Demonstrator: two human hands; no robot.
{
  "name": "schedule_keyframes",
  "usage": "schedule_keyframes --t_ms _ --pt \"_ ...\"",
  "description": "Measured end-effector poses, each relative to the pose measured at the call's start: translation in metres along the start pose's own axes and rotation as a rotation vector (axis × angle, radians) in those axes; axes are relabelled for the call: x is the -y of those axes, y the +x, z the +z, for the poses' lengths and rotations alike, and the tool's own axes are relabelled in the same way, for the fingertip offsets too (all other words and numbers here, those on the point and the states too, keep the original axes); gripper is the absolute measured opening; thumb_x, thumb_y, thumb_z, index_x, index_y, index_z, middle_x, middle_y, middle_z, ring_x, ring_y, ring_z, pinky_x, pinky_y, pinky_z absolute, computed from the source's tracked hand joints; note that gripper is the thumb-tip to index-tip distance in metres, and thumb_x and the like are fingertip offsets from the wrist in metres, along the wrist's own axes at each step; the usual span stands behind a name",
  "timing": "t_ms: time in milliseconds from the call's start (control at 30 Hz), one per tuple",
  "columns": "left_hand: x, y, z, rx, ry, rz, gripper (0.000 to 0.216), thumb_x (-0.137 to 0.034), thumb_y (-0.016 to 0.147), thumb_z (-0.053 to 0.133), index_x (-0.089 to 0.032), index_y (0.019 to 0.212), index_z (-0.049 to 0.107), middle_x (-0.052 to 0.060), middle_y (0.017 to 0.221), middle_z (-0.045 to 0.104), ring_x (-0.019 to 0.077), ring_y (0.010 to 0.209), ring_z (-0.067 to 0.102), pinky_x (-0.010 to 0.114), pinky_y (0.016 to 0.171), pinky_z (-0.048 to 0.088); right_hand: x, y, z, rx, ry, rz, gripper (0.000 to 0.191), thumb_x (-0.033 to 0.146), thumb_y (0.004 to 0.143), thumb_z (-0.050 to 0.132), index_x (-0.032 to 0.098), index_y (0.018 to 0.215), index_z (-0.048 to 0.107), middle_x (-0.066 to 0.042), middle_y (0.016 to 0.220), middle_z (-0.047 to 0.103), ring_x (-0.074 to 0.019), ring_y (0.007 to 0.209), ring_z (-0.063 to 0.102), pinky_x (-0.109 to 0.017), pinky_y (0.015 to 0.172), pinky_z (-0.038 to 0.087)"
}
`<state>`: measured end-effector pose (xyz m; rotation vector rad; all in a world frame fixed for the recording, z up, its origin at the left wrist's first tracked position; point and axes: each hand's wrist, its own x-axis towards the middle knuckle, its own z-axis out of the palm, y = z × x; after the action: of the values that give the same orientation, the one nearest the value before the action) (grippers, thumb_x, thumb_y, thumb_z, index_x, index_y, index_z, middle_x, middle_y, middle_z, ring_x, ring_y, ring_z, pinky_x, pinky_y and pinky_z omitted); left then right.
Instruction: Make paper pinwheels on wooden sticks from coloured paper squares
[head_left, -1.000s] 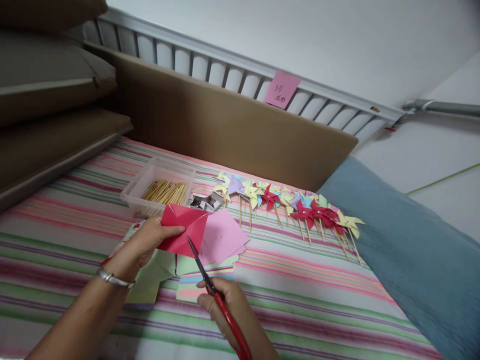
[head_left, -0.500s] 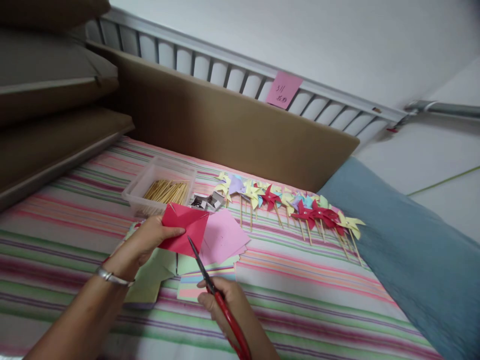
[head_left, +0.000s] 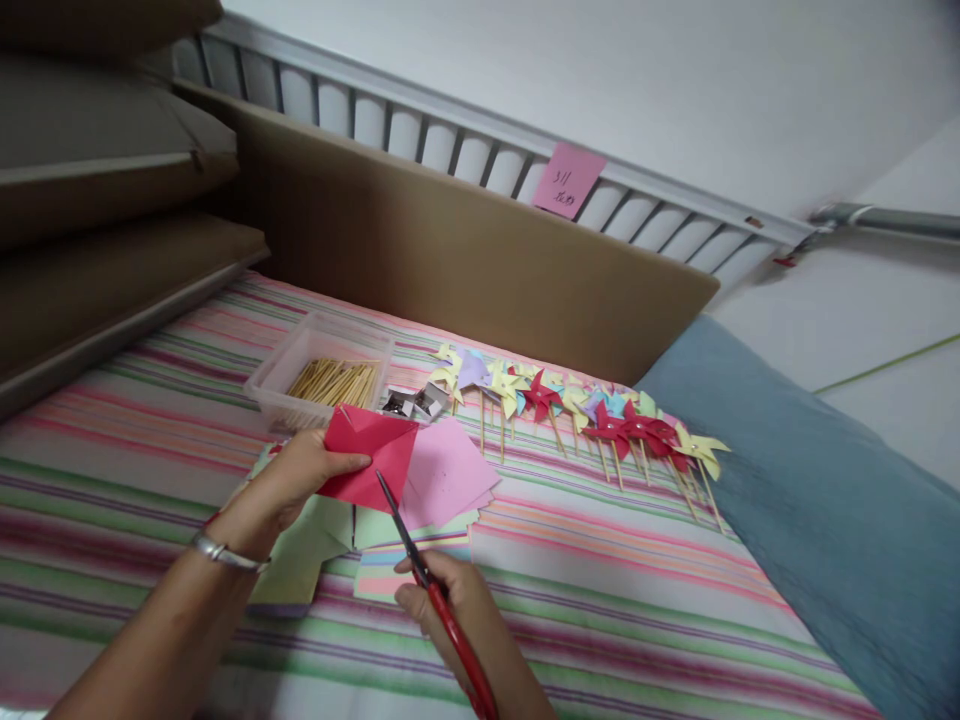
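Between the thumb and fingers of my left hand (head_left: 304, 470) is a square of red paper (head_left: 375, 455), with slits running in from its upper corners. My right hand (head_left: 454, 605) grips a pair of scissors (head_left: 427, 580) with red handles and dark blades. The blades lie at the paper's lower right part, and they look nearly closed. Under and beside the red square are pink paper squares (head_left: 450, 475). Pale green paper (head_left: 307, 545) lies below my left hand, and more striped-looking coloured sheets are partly covered by the scissors.
A clear plastic box (head_left: 281, 370) of wooden sticks (head_left: 337, 382) stands behind my left hand. Small open boxes (head_left: 429, 402) sit beside it. Several paper pinwheels (head_left: 540, 395) on sticks lie in a row to the right. A brown board (head_left: 465, 250) rises behind the striped cloth (head_left: 637, 600).
Almost nothing differs. The scissor handles have shifted very slightly left at the bottom, while my left hand and the red paper stay in place.
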<state>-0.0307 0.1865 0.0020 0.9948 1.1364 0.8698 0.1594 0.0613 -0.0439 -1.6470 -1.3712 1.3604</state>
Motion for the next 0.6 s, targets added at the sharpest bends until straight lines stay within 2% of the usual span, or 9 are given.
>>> schedule_keyframes --t_ms 200,400,600 --pt "-0.001 -0.001 0.0 0.005 -0.019 -0.017 0.04 -0.026 0.048 0.083 -0.013 0.085 0.073 0.006 0.078 0.075 0.0218 0.07 0.067 0.029 0.068 0.05 0.003 0.0 0.002 -0.014 0.01 0.05 0.032 0.038 0.07 0.067 0.015 0.091 0.069 0.003 0.06 0.046 -0.0087 0.05 0.036 -0.021 0.048 0.032" --pt "-0.002 -0.002 0.001 -0.024 -0.011 -0.038 0.039 -0.026 0.047 0.083 -0.013 0.082 0.072 0.006 0.074 0.075 0.0217 0.067 0.067 0.03 0.065 0.05 0.011 -0.002 0.001 -0.011 0.006 0.047 0.032 0.04 0.07 0.067 0.014 0.09 0.069 0.005 0.055 0.04 -0.0092 0.051 0.035 -0.022 0.049 0.031" --pt "0.0 0.0 -0.002 0.015 -0.027 -0.05 0.039 -0.025 0.048 0.083 -0.012 0.083 0.072 0.008 0.076 0.075 0.0224 0.068 0.068 0.031 0.067 0.051 0.013 -0.004 -0.001 0.003 -0.009 0.031 0.036 0.043 0.07 0.066 0.013 0.091 0.07 0.005 0.055 0.043 -0.0095 0.052 0.035 -0.021 0.05 0.031"
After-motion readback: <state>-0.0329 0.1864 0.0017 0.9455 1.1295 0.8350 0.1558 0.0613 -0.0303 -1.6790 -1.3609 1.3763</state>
